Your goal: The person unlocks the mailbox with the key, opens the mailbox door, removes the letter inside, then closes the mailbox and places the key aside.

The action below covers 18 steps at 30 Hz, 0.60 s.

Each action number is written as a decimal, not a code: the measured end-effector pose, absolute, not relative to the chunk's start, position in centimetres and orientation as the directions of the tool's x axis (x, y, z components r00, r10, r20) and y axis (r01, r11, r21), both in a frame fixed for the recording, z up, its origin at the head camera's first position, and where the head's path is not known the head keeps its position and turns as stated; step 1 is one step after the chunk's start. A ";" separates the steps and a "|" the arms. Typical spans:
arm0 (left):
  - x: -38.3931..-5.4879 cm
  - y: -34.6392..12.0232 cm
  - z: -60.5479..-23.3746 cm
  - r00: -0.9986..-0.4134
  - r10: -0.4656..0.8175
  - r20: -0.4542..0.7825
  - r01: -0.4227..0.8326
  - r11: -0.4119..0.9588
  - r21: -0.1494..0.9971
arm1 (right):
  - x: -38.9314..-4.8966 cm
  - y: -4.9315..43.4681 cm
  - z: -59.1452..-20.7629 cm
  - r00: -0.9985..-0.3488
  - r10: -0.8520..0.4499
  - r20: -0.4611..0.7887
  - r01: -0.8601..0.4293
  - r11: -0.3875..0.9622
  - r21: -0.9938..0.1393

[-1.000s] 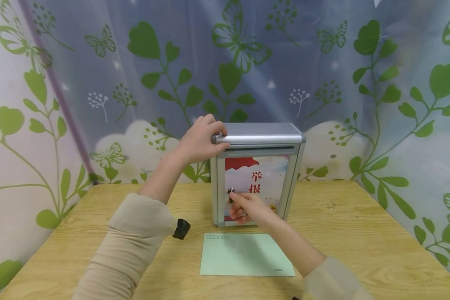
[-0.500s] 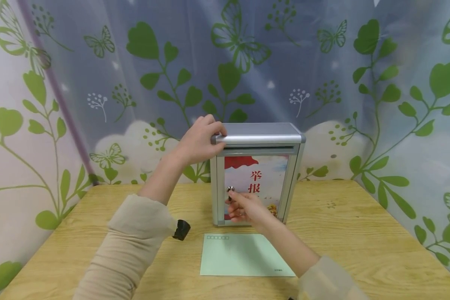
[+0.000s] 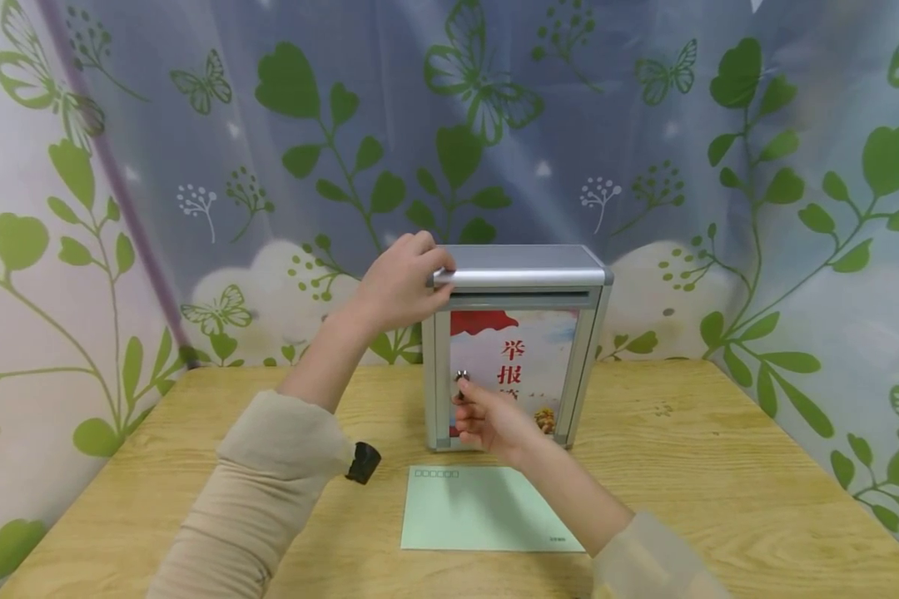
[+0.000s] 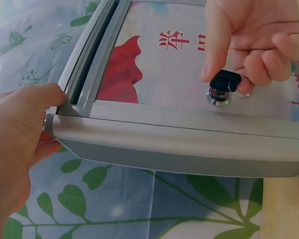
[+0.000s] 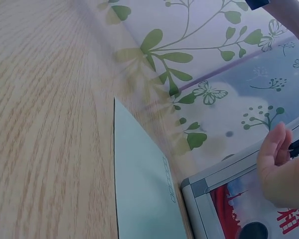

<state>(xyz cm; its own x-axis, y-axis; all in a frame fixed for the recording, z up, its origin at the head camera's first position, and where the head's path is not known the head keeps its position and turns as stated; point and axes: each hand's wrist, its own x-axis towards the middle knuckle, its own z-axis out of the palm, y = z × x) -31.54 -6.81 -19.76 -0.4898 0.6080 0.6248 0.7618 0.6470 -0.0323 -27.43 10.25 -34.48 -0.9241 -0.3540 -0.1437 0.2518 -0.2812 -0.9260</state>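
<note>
A silver metal letter box [image 3: 524,258] stands upright on the table, with a slot near its top and red characters on its front panel. My left hand [image 3: 404,281] grips its top left corner, thumb on the front edge. At the panel's left side, my right hand [image 3: 500,426] pinches a black-headed key [image 4: 225,79] between thumb and fingers. The key sits in the round metal lock [image 4: 219,101], and a thin ring hangs from it. The right hand covers part of the panel in the head view.
A pale green envelope [image 3: 487,512] lies flat on the wooden table [image 3: 719,482] just in front of the box. Behind the table hangs a curtain [image 3: 569,125] printed with leaves and butterflies. A small black piece [image 3: 363,462] shows at the left cuff.
My right hand has turned a little at the lock, its fingers still pinching the key. The left hand stays on the corner, and the box and envelope remain in place.
</note>
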 end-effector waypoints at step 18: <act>-31.7 -6.9 -20.3 -0.338 0.648 0.683 0.782 0.597 -0.179 | -28.1 11.1 -35.3 -0.824 -0.565 -0.051 0.297 -0.353 -0.887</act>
<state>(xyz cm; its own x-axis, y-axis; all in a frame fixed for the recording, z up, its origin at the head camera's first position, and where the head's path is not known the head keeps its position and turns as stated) -31.66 -6.94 -20.31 -0.3379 0.6477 0.6829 0.7825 0.5965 -0.1786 -28.12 11.15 -35.30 -0.8237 -0.5647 -0.0510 0.2968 -0.3527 -0.8874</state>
